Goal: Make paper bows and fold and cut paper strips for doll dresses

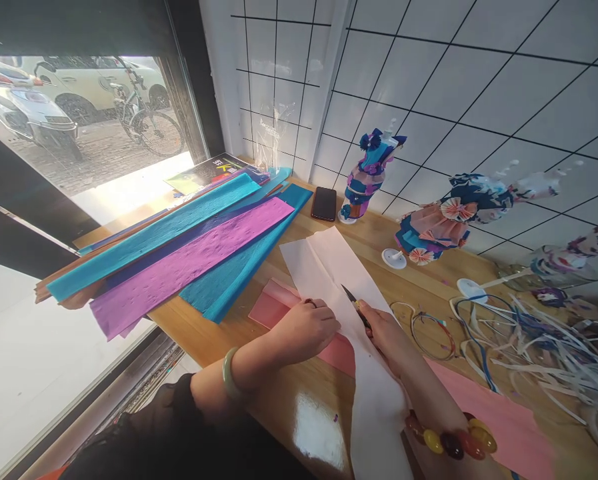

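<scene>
The left hand (306, 328), fingers curled, is pinning a long white paper sheet (329, 260) while the right hand (386, 333), gripping a dark pointed blade (355, 303), is cutting it, apparently needing a steady line.

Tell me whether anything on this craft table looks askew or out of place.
A paper-dressed doll lies tipped over beside the tiled wall, while another doll stands upright. The purple crepe sheet overhangs the table edge. Loose paper strips are tangled at the right. The right hand grips a blade on white paper.
</scene>
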A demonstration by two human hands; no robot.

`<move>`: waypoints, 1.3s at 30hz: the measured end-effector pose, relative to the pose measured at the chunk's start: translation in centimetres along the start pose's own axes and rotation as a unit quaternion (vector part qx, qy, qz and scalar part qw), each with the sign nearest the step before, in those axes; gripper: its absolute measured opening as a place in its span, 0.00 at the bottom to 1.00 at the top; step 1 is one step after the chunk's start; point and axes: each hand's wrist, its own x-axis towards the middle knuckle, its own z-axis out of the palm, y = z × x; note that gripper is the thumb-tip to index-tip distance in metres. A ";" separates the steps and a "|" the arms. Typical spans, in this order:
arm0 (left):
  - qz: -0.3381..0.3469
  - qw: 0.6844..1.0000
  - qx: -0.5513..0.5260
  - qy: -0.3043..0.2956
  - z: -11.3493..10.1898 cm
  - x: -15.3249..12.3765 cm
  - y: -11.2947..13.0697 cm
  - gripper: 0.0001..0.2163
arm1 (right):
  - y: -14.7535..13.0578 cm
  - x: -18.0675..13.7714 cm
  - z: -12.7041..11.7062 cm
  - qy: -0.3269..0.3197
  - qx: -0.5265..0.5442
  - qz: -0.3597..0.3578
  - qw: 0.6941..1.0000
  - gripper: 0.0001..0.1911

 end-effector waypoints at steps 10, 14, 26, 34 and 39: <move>0.002 1.000 0.002 -0.002 0.0 0.0 0.1 0.10 | -1.2 0.5 0.1 0.029 -0.081 -0.061 0.994 0.20; 0.003 1.000 0.009 -0.003 -0.1 0.0 0.2 0.10 | -1.4 0.3 0.2 0.034 -0.086 -0.067 0.993 0.20; 0.006 1.000 0.017 -0.009 -0.1 0.0 0.2 0.10 | -1.0 0.9 0.4 0.054 -0.099 -0.060 0.992 0.21; 0.008 1.000 0.015 -0.005 -0.1 0.0 0.2 0.11 | -0.5 1.4 0.3 0.051 -0.111 -0.029 0.992 0.21; 0.009 1.000 0.016 -0.001 -0.1 0.0 0.2 0.12 | -0.8 1.2 0.4 0.046 -0.105 -0.046 0.992 0.22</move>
